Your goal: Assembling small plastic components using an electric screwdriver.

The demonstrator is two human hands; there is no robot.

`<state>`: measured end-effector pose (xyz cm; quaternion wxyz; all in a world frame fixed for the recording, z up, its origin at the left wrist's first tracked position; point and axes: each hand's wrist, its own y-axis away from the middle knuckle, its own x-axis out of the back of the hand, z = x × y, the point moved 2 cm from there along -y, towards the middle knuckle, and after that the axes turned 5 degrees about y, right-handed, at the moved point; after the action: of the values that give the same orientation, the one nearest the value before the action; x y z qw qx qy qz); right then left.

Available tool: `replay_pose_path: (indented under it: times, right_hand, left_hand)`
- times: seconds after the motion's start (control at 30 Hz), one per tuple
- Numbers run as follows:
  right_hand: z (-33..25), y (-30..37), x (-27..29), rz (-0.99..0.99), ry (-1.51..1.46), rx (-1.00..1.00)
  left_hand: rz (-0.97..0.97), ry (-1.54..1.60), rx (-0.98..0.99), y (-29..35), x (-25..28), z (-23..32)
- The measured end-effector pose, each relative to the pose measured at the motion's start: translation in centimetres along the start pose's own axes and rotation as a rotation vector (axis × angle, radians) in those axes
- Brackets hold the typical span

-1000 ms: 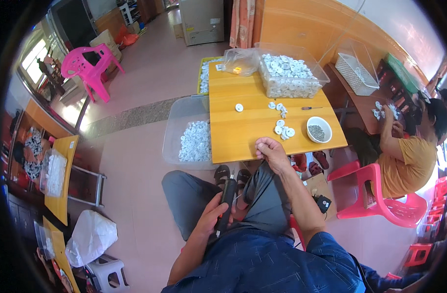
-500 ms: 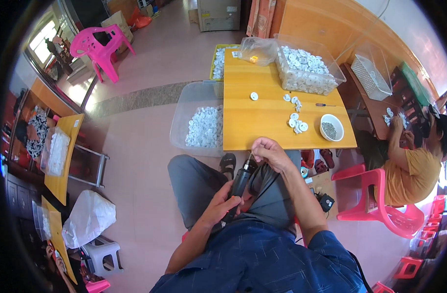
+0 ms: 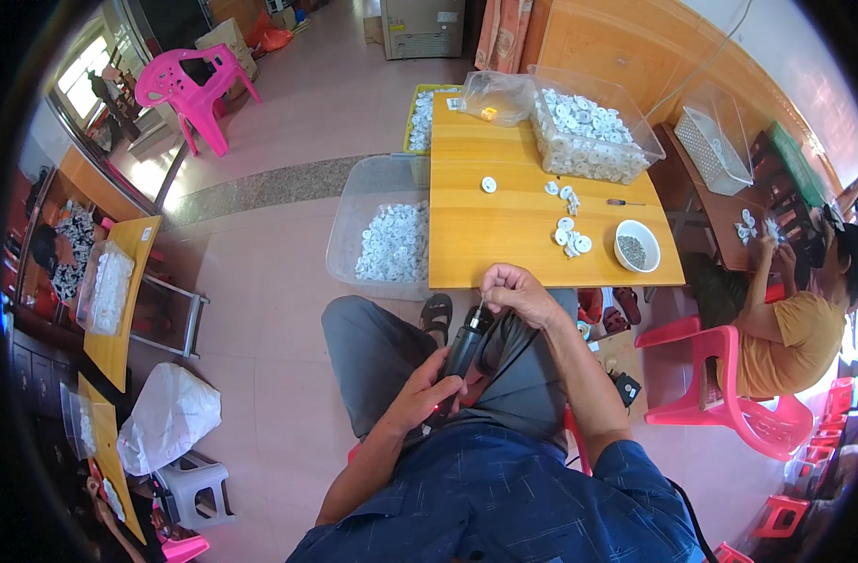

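My left hand (image 3: 421, 398) is wrapped round the black body of an electric screwdriver (image 3: 462, 351), held tilted above my lap with its nose pointing away from me. A small red glow shows on the tool beside my left fingers. At the tool's tip, the fingers of my right hand (image 3: 520, 294) are pinched on the thin metal bit (image 3: 480, 306), just off the near edge of the wooden table (image 3: 513, 239). On the table lie small groups of white round plastic parts (image 3: 571, 238), a single white disc (image 3: 489, 185) and a hand screwdriver (image 3: 626, 203).
A white bowl (image 3: 638, 246) of small metal pieces stands near the table's right corner. Clear bins of white parts sit on the table (image 3: 598, 164) and left of it (image 3: 346, 225). To the right, a person (image 3: 787, 328) in a yellow shirt sits on a pink chair (image 3: 720, 394).
My right hand has shifted very slightly left at the bit. A red glow now shows on the electric screwdriver. The person at the right has raised their hands a little.
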<state>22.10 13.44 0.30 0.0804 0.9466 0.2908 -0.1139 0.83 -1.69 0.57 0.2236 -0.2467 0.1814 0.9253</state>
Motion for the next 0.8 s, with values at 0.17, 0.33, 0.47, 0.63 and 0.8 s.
replay_pose_path:
  times: [0.17, 0.33, 0.47, 0.63, 0.8]
  right_hand:
    - [-0.8, 0.1, 0.5, -0.091, 0.127, -0.031]
    - [-1.3, 0.0, 0.9, -0.138, 0.212, -0.088]
    - [-0.9, 0.0, 1.0, -0.133, 0.136, -0.075]
    - [-0.8, 0.0, 0.8, -0.112, 0.100, -0.054]
    - [-0.4, -0.1, 0.8, -0.128, 0.058, -0.039]
  left_hand:
    - [-0.005, -0.038, 0.029, 0.0, 0.0, 0.2]
    - [0.004, -0.015, 0.064, 0.0, -0.1, 0.2]
    - [-0.004, -0.034, 0.048, -0.1, 0.0, 0.1]
    - [-0.009, -0.034, 0.060, 0.1, 0.1, 0.1]
    - [-0.009, -0.028, 0.057, 0.1, 0.2, 0.2]
